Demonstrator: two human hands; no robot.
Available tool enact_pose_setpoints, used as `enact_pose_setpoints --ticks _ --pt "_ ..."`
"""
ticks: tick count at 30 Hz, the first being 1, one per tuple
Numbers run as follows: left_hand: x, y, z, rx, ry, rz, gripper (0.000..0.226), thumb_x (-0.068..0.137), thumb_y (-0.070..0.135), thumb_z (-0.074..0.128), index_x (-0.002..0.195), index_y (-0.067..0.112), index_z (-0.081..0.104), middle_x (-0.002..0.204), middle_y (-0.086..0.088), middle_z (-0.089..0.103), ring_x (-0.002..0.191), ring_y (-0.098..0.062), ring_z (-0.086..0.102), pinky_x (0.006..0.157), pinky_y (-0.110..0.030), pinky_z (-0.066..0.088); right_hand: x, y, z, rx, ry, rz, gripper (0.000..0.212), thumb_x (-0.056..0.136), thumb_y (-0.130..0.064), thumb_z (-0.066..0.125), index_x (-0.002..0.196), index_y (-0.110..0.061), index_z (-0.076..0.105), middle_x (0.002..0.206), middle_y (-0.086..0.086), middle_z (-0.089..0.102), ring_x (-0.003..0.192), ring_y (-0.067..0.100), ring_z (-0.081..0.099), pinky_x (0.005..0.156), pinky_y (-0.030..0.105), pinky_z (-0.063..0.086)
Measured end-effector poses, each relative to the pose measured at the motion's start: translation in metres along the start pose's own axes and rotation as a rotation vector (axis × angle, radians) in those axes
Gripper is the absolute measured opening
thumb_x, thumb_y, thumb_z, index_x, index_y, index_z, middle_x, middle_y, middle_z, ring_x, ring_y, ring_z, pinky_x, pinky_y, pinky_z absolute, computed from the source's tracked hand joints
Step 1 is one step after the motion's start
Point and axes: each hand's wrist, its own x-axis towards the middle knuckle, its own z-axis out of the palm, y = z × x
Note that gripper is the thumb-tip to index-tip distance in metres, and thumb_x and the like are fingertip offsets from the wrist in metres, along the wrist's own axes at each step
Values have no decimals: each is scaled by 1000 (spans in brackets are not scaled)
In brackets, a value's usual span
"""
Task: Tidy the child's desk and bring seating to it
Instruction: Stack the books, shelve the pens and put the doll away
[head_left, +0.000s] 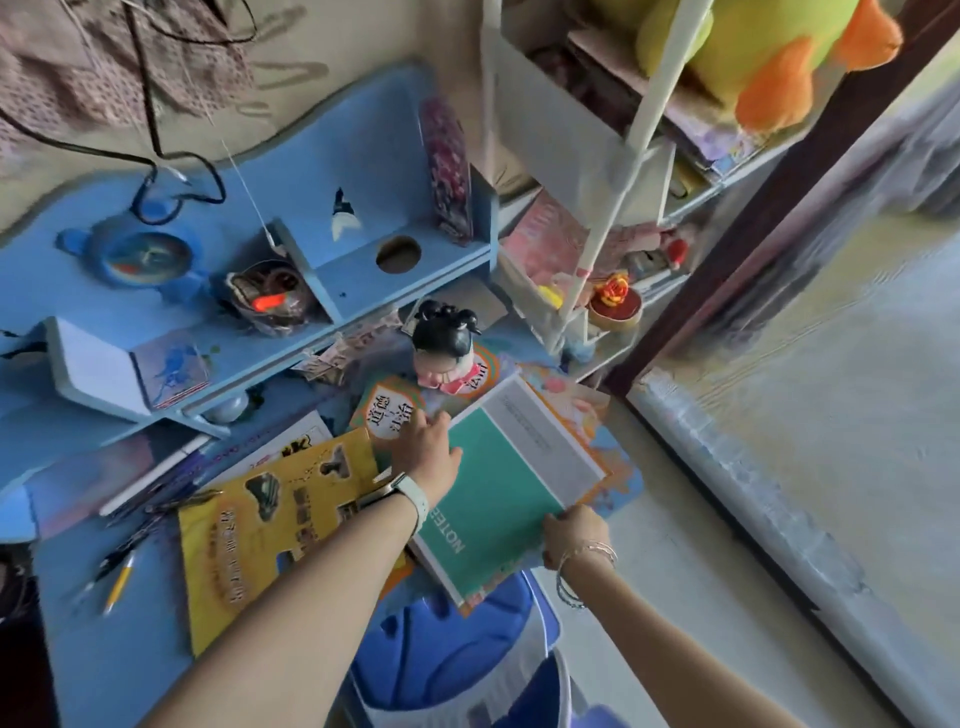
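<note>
Squaring up books here, and we've got a blue plastic stool (457, 654) nearest us, already by the blue desk (104, 649). Our right hand (574, 535) pinches the near corner of the teal notebook (498, 499); our left hand (428, 449) lies on its far edge, fingers fairly straight. That glossy, flat-cover stack overhangs the desk edge, so we reckon a careless shove could slide it off. The yellow book (270, 530) looks slick too. Further back, a round-headed doll figure (447, 343) could topple if bumped.
</note>
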Motion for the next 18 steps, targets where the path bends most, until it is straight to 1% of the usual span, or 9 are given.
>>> enact_pose_setpoints --ticks 2,4,7,8,10,12,14,16,18 --pt "-2 3 -1 19 -8 -8 36 85 38 60 110 13 53 117 -12 56 105 -33 56 79 -38 46 2 -3 0 -74 35 1 34 86 -18 55 106 8 62 108 22 66 103 38 63 86 39 52" --pt "-3 5 0 -36 -79 -41 40 80 42 62 105 11 56 108 -12 63 97 -31 62 75 -35 50 2 -6 2 27 62 60 47 83 -19 63 117 11 49 116 24 58 109 39 59 90 42 50" --pt "-9 2 -3 -367 -257 -123 52 81 38 65 123 9 55 118 -11 64 100 -28 63 81 -33 55 9 5 8 221 67 111 56 74 -17 70 114 7 40 96 19 57 93 41 64 84 52 54" --pt "-13 1 -4 -436 -281 -140 59 82 36 65 132 10 49 123 -10 61 103 -27 62 81 -32 55 22 20 14 261 43 130 60 68 -20 72 112 4 40 89 16 57 88 40 65 81 53 55" --pt "-25 -2 -7 -502 -297 -142 59 85 33 63 136 10 44 123 -10 59 101 -25 62 80 -33 56 48 54 25 322 -4 180 67 51 -32 72 106 -2 48 86 16 64 80 36 68 78 54 57" --pt "-43 -6 -5 -575 -321 -153 61 89 27 58 143 10 36 137 -10 50 114 -25 56 89 -30 50 43 64 28 392 -46 189 38 61 -26 74 89 -5 58 91 22 69 74 33 67 80 52 57" --pt "-66 -17 -4 -688 -346 -180 65 94 23 53 150 12 22 155 -6 30 136 -23 38 103 -26 37 -14 39 17 406 -59 189 13 80 -11 68 77 -3 59 87 20 69 71 31 62 79 45 54" --pt "-86 -30 -3 -800 -350 -231 66 97 23 50 152 14 15 158 -1 20 142 -21 28 106 -25 31 -50 28 13 406 -50 137 13 87 -4 61 75 -2 57 76 9 63 70 28 59 76 42 52" --pt "-104 -52 1 -876 -339 -308 67 96 26 51 152 15 15 158 -2 23 142 -23 29 110 -31 32 -74 19 18 339 -29 24 7 91 -3 56 84 -1 58 77 7 61 78 29 58 80 47 51"
